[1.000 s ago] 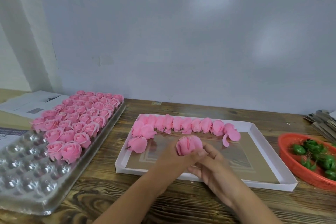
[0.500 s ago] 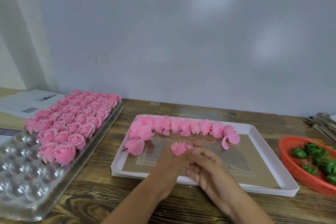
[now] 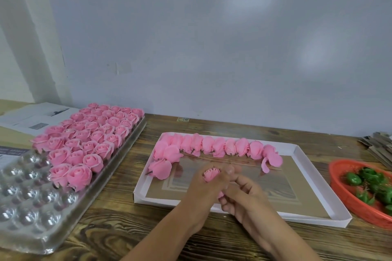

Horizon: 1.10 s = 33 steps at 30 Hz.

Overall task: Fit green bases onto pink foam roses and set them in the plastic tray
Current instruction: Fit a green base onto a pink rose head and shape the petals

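Head view, left to right: plastic tray (image 3: 31, 214) on the desk (image 3: 118, 237), half filled; left hand (image 3: 203, 188) grips a pink foam rose (image 3: 210, 174), now sunk deeper into the fist than a second ago; right hand (image 3: 244, 199) seemingly pinches its underside; green bases (image 3: 369, 184) wait unfitted in the red basket (image 3: 347, 199).

We see pink foam roses (image 3: 89, 140) filling a clear, glossy plastic tray (image 3: 29, 214), and more pink ones in a white-rimmed box (image 3: 301, 217) whose floor looks dull tan, perhaps printed. The green bases (image 3: 369, 182) lie in an orange-red basket (image 3: 347, 197), on a dark brown table (image 3: 118, 237) with strong swirling grain.
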Motion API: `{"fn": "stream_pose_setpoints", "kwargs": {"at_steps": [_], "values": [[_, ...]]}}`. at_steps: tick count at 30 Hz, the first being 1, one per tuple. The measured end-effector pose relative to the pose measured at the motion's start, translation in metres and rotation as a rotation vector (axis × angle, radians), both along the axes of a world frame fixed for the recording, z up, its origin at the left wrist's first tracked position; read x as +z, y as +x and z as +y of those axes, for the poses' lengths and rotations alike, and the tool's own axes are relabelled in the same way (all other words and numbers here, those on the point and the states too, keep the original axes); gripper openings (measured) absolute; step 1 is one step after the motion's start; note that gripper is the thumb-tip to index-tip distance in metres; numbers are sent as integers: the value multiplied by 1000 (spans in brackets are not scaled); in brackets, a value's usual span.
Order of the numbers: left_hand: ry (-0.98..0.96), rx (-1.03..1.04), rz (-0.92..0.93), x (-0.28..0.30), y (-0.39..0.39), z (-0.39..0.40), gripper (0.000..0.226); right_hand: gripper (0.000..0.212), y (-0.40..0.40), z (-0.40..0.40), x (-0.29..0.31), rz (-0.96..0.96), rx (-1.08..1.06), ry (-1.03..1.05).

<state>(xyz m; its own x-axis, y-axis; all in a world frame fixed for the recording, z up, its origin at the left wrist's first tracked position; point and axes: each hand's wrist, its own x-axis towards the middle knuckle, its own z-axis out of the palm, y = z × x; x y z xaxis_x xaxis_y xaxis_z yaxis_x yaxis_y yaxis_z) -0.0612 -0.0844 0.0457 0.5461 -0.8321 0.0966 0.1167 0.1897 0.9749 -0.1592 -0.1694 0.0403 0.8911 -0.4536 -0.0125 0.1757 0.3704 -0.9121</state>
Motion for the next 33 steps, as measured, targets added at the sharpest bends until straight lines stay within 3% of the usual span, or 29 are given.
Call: {"fn": "stream_pose_setpoints", "kwargs": {"at_steps": [3, 7, 12, 16, 19, 22, 27, 33], "values": [[10, -24, 44, -1, 3, 1, 46, 20, 0, 1, 0, 20, 96, 74], [9, -7, 112, -3, 3, 1, 53, 37, 1, 4, -1, 38, 118, 22], [-54, 84, -53, -2, 6, 1, 48, 29, 2, 2, -2, 46, 15, -70], [-122, 77, -170, -1, 12, 5, 52, 27, 0, -8, 4, -5, -7, 205], [-60, -46, -169, -5, 12, 4, 73, 29, -4, -14, 8, -56, 120, 448], [-19, -190, -182, -6, 11, 5, 74, 37, -4, -11, 5, -53, 173, 498], [24, -227, -160, -6, 10, 7, 88, 50, 0, -6, 2, -87, 167, 547], [14, -82, -96, -4, 6, 7, 38, 25, -1, -2, 0, 56, 231, 387]]}}
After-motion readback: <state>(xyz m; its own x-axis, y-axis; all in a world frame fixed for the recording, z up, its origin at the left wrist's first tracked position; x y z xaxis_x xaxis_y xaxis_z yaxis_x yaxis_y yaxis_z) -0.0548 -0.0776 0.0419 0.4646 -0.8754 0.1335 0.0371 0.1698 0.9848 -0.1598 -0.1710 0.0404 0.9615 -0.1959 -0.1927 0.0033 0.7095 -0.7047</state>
